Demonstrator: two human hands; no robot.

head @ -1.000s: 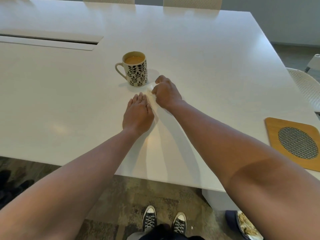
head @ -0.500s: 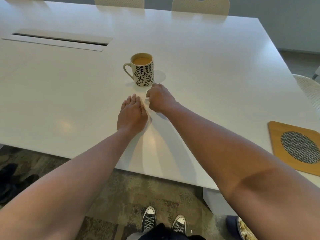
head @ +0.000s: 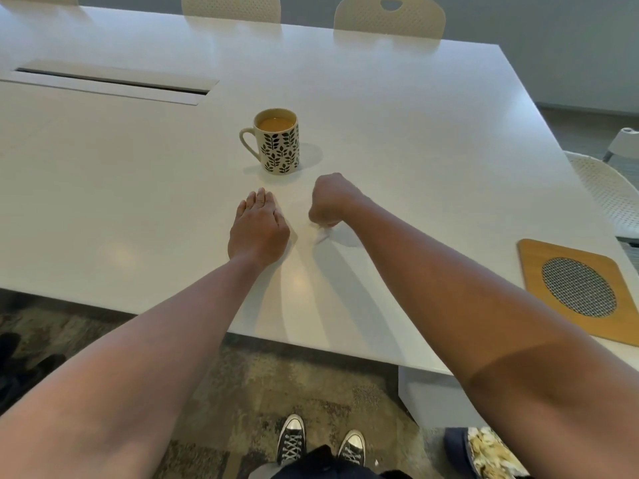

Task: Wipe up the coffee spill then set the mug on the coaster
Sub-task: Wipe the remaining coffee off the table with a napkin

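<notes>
The mug (head: 278,141) stands upright on the white bench (head: 397,108), full of milky coffee, its handle turned to the person's left. Bare bench lies open all round it. No spill shows on the glossy white top; glare makes it hard to say.

Just in front of the mug are both hands. The left hand (head: 258,227) lies flat, palm down, fingers straight and together, pressing the bench. The right hand (head: 330,200) is apart from it, to the right, its grip clenched round a white tissue (head: 323,233), of which only a small corner pokes out below the fist. The rest is hidden in the fist and nearly lost against the bench.

The coaster (head: 578,291), a wooden slab with a round mesh inset, sits well apart at the near right edge of the bench; its right side is cut off by the frame. A long slot (head: 114,83) runs across the far left of the bench.

The near edge of the bench cuts diagonally under both forearms. Below it, carpet and two sneakers (head: 320,444). Pale chairs (head: 389,17) stand at the far edge, another at the right.
</notes>
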